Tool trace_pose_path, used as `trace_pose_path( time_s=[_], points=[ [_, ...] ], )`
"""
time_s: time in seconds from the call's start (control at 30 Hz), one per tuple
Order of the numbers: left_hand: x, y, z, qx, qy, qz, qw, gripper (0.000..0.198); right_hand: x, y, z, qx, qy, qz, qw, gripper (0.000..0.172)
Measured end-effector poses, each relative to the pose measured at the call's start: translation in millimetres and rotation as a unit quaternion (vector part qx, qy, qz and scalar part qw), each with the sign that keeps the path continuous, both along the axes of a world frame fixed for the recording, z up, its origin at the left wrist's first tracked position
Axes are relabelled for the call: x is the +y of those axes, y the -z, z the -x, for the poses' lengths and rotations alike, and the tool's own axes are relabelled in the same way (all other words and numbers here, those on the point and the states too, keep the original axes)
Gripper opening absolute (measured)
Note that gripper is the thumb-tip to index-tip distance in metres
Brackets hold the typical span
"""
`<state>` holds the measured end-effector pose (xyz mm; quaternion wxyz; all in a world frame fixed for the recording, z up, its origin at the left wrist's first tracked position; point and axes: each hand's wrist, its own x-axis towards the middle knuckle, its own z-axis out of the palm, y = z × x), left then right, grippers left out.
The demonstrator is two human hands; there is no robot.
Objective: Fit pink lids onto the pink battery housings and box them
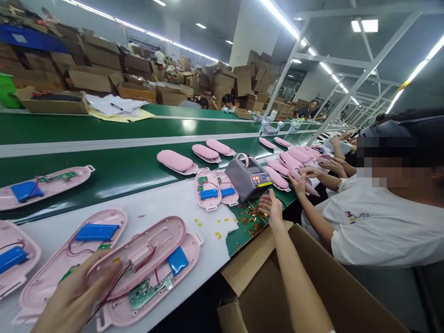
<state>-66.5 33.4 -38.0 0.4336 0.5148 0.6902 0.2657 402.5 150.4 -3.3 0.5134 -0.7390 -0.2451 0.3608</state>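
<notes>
Along the near edge of our workbench (232,238), our left hand (74,286) clasps a pink shell half (144,247) over an unclosed casing (185,270), battery (178,261) and circuit board (149,293) fitted; our right hand (271,206), empty, spreads beside the tape dispenser (246,178).

Large room lit by rows of ceiling lights (280,18), with a pale pillar (255,32), white beams (391,48) and cardboard boxes (99,52) heaped beyond long green worktops (138,130).

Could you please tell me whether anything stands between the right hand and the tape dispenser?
Nothing visible does. The right hand is open near the grey tape dispenser, with no object seen between; amber tape scraps lie lower, on the green tabletop.
</notes>
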Motion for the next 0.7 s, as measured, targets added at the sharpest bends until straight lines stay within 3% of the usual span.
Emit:
trace_pose_path(
  time_s=[0.1,0.23,0.37,0.47,0.53,0.6,0.67,0.7],
  points=[
    [2,3.0,3,0.012,-0.001,0.012,1.000,0.045,14,8.4,-4,0.055,-0.044,0.017,0.997,0.051],
    [1,-6.8,-2,0.019,-0.027,-0.010,0.999,0.047,17,12.6,3,0.086,-0.061,-0.002,0.994,0.040],
    [2,-19.6,-11,0.004,-0.030,-0.023,0.999,0.047,7,13.6,-8,0.107,-0.078,-0.015,0.991,0.030],
    [4,-26.8,-15,-0.029,-0.016,-0.010,0.999,0.049,-11,0.4,-8,0.109,-0.086,-0.023,0.990,0.025],
    [5,-29.9,-16,-0.041,-0.007,0.000,0.999,0.052,-26,-18.0,12,0.106,-0.097,-0.023,0.989,0.022],
    [5,-32.7,-17,-0.037,-0.015,0.002,0.999,0.057,-41,-39.8,54,0.082,-0.156,-0.041,0.983,0.018],
    [3,-35.5,-21,-0.028,-0.032,-0.005,0.999,0.061,-54,-58.1,113,0.022,-0.284,-0.083,0.955,0.010],
    [1,-36.5,-23,-0.029,-0.037,-0.013,0.999,0.061,-59,-63.9,146,-0.023,-0.359,-0.111,0.926,0.007]
  ],
)
